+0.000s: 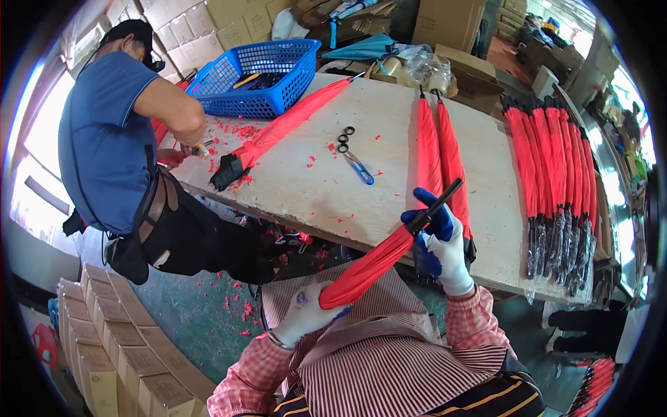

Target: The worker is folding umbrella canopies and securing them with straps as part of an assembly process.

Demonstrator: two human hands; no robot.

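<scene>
A furled red umbrella slants across my lap, its black tip end pointing up and to the right. Around its lower red cloth my left hand, in a white glove, is closed. My right hand, in a white glove with blue palm and fingers, holds the black collar near the tip, some fingers half hidden behind it. Just beyond my right hand, two more furled umbrellas lie side by side on the table. A small cutting tool with blue sides lies near black rings.
At left a co-worker in a blue shirt bends over the table, hands on something red. Another red umbrella lies near a blue plastic basket. A row of umbrellas covers the right end. Cartons stand lower left; red scraps litter table and floor.
</scene>
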